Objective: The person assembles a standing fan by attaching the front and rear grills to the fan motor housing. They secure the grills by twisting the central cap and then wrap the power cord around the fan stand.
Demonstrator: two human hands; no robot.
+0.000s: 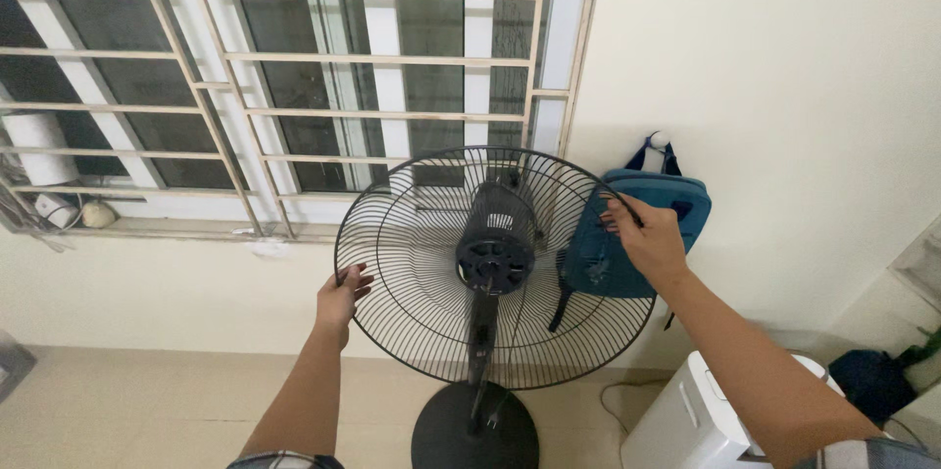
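The fan grille (431, 263) stood upright on its stand between both grips, left hand (342, 295) curled lightly on its left rim, right hand (647, 239) pinching the upper right rim; best done, I'd judge, keeping both sides level.

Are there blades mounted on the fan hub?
No: the motor hub sits bare inside the rear grille, held at its rim by both hands.
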